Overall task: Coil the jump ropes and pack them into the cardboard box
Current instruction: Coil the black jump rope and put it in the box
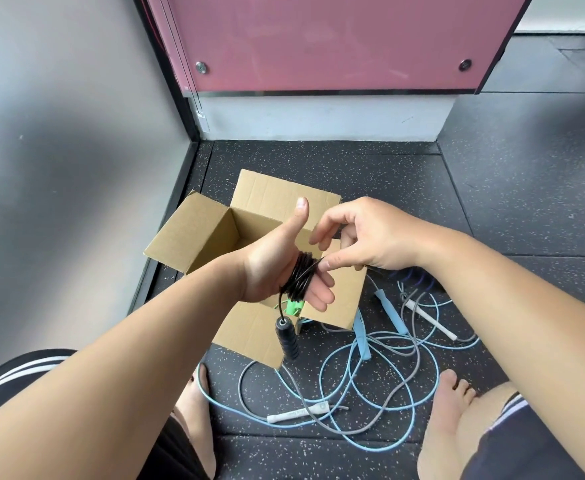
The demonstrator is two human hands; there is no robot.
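While coiled tight round the straight, close-set fingers of the left hand (pixel 277 265), black jump rope (pixel 301 277) pinched beside those fingertips by right hand (pixel 363 233). Dangling below the fingers: black handle (pixel 287 336). Beneath: open cardboard box (pixel 194 233).

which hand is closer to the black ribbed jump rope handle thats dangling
Left. The left hand sits just above the black ribbed handle; the right hand is higher and further right, pinching the black rope coil.
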